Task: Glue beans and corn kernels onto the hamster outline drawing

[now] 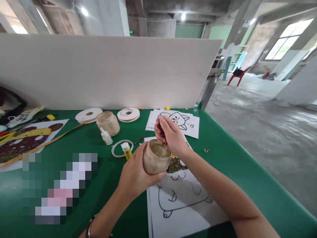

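Note:
My left hand (135, 173) is wrapped round a cloudy jar (156, 160), held tilted above the drawing sheet. Just over its mouth, my right hand (170, 132) is closed around a clutch of dark red beans (161, 129). Below both hands lies a white sheet (183, 211) with a black-line animal drawing. Green beans (176, 165) cover part of that drawing, with a few yellow bits beside them. The jar and hands hide the sheet's upper part. A few red beans (141, 139) lie loose on the table behind the jar.
Left of the jar are a yellow-labelled glue bottle (126, 150), a tape ring (116, 149), a white squeeze bottle (106, 136) and a second jar (108, 124). Two white spools (128, 114) and more drawings (193, 124) sit behind. A white panel (111, 72) borders the far edge.

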Available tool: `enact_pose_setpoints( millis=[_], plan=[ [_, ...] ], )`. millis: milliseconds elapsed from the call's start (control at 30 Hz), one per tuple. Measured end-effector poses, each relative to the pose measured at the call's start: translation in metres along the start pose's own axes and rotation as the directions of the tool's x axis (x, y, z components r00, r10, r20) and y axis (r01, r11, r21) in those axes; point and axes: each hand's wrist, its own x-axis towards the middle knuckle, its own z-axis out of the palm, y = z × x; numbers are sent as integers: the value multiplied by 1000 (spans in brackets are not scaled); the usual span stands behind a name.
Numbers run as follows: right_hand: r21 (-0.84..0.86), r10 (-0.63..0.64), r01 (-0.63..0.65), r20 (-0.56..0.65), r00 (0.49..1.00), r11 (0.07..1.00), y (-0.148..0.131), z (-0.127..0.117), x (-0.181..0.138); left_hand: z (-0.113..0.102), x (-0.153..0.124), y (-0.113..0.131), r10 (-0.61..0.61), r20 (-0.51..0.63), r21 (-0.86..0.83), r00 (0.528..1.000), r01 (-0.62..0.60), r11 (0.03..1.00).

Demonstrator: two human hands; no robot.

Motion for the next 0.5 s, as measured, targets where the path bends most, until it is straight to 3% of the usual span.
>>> enact_pose_setpoints(
  millis=[133, 500],
  plan=[
    [-90, -44, 44, 8, 999, 995, 3, 3, 0, 0, -2, -3, -1, -11, 0, 1000, 1, 1000],
    [-106, 40, -43, -24, 999, 993, 8, 3, 0, 0, -2, -9, 15, -34, 23, 999, -14, 1000]
  ],
)
